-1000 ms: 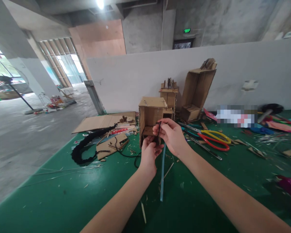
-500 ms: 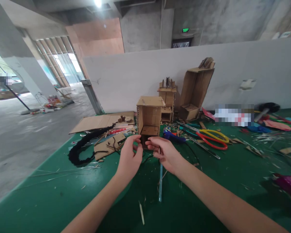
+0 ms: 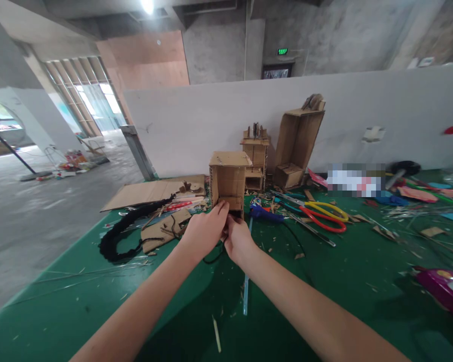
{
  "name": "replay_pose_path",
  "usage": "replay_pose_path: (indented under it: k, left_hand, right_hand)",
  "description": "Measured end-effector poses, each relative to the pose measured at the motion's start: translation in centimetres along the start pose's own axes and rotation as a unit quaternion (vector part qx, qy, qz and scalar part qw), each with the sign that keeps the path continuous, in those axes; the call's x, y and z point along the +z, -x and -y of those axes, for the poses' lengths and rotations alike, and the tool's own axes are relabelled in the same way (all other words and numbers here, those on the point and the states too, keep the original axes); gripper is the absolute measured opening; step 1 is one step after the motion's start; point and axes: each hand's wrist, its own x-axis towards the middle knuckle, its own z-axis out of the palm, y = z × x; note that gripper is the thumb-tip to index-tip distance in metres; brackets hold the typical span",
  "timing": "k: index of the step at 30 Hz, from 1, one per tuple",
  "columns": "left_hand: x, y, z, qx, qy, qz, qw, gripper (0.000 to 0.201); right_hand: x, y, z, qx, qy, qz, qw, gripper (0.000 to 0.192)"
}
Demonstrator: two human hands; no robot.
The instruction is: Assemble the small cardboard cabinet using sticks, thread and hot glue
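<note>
At the frame's centre, both hands meet at the foot of a small cardboard box [image 3: 228, 181] standing on a green table [image 3: 98, 296]. The left hand [image 3: 204, 231] has its fingers stretched to the box's lower opening; the right hand [image 3: 237, 240] is curled just beside it, and whether it grips anything cannot be told. A black cord [image 3: 211, 259] loops under them. Scissors [image 3: 324, 213] lie right of centre, a black braid [image 3: 124, 234] left. Behind runs a white partition [image 3: 362, 110]; bare concrete floor [image 3: 33, 206] fills the left.
</note>
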Motion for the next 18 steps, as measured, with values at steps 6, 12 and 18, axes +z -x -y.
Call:
replay_pose_path:
  k: [6,12,18]
  left_hand:
    - [0.2,-0.8,-0.7,-0.024,0.023,-0.005,0.999,0.052]
    - [0.6,0.2,-1.3,-0.001,-0.007,-0.032,0.999,0.050]
    - [2.6,1.2,-0.4,0.026,0.013,-0.089,0.996,0.043]
  right_hand:
    - [-0.1,-2.6,0.4,-0.032,-0.020,-0.030,0.999,0.015]
    - [0.5,-3.3,0.3,-0.029,-0.034,-0.048,0.998,0.015]
    - [0.6,-3.2,0.4,-0.004,-0.054,-0.048,0.997,0.017]
